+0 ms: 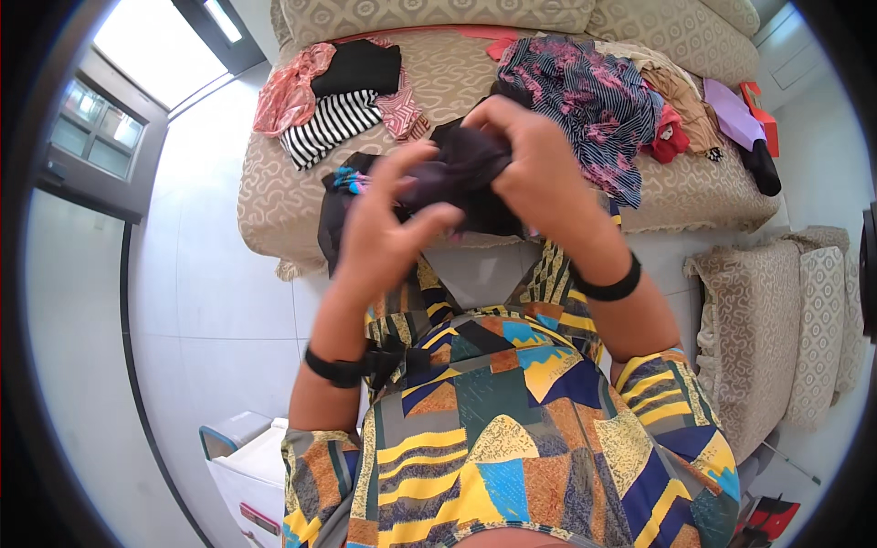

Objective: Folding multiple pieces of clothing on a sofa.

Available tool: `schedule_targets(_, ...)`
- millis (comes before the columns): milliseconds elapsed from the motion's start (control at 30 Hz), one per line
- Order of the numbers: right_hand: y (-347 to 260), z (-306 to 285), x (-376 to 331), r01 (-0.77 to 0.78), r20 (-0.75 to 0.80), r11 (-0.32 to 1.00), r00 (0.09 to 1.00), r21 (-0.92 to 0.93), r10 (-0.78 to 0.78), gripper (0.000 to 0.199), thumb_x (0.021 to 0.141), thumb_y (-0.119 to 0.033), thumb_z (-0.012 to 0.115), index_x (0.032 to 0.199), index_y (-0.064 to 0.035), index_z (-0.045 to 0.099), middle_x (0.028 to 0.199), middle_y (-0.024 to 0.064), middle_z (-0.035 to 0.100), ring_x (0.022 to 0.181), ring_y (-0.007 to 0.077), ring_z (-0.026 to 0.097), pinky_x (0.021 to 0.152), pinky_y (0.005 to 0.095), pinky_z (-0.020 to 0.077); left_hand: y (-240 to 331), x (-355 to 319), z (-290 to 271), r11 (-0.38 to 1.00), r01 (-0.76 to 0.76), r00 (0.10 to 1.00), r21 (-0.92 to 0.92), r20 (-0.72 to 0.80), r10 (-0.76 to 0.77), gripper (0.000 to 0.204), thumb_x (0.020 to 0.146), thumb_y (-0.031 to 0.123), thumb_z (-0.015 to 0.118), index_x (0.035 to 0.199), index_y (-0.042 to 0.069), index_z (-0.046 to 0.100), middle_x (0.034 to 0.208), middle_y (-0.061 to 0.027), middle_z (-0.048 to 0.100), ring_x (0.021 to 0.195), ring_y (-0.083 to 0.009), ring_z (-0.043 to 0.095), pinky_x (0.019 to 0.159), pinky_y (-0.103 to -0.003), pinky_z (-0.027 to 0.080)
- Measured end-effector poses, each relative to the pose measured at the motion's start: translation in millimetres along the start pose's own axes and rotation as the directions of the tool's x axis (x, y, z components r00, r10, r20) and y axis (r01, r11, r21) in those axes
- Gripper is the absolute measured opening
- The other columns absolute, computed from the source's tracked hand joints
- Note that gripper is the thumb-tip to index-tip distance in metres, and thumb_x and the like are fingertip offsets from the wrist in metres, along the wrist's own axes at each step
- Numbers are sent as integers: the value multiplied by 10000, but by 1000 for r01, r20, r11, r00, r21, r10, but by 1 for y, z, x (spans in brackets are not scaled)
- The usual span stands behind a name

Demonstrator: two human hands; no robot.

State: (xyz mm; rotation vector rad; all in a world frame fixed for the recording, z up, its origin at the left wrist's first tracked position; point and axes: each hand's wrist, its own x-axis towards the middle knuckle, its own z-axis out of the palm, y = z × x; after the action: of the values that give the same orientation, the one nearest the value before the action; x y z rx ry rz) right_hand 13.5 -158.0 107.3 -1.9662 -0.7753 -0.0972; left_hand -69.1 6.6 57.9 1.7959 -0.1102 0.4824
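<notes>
In front of the sofa I hold a bunched dark garment, dark purple to black and a little blurred. My right hand is closed round its right end, with the fingers curled over the top. At the other end, my left hand curves round the cloth, thumb and fingers on either side of it. More dark clothing with a blue and pink patterned patch lies on the sofa's front edge, partly behind my left hand. What kind of garment I hold cannot be made out.
Folded clothes lie on the sofa: a striped top, a black piece and a pink one. Right of my hands spreads a patterned navy-pink garment. An armchair stands at right, a white cart at lower left.
</notes>
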Motion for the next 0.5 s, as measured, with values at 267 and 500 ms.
schedule_targets(267,0,16,-13,53,-35,995,998,-81,-56,132,835,-128,648,907,-25,609,717,122,627,649,226,613,601,316,465,-12,-7,12,993,78,993,84,-99,-70,211,756,-41,615,960,10,641,822,-89,656,795,-189,634,754,-303,490)
schedule_targets(500,-7,-28,-14,69,-101,991,992,-116,-81,138,814,-80,683,935,-36,632,721,30,608,674,98,566,617,251,447,-80,-3,-20,915,-62,968,400,-201,153,157,749,-23,611,891,26,657,840,-134,659,817,-312,638,764,-340,488)
